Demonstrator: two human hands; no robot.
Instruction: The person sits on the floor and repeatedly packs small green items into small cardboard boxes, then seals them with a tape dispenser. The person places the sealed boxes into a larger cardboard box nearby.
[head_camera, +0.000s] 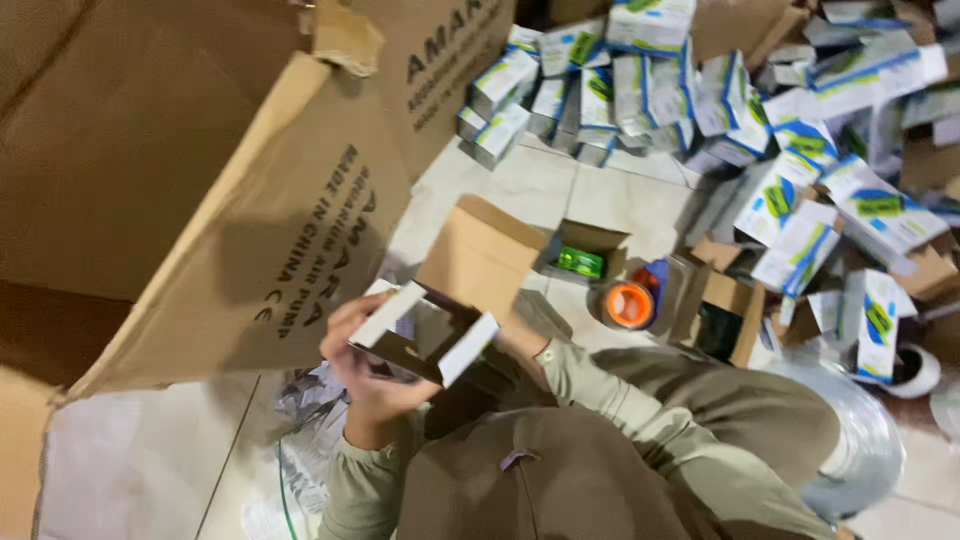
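Left hand (362, 372): curled round the near end of a small open carton (425, 335), fingers wrapped over its white flap, thumb underneath; firm hold.
Right hand (522, 335): mostly hidden behind the carton and its raised brown flap; only the wrist and sleeve cuff show, so I cannot tell how the fingers sit.
Small open carton: held up in front of the person's chest, above the lap, white flaps splayed, brown inside showing.
Large cardboard box (200, 190): tipped open on the left, one flap hanging just beside the left hand.
Floor, centre: an open box with a green item (582, 261) inside, and just right of it a roll of orange tape (629, 304).
Floor, far side: heap of white, blue and green retail boxes (720, 110), well apart from the hands.
Near the knee, right: a clear plastic roll (865, 440) on the tiles.
Below the left forearm: crumpled printed leaflets (310, 400).
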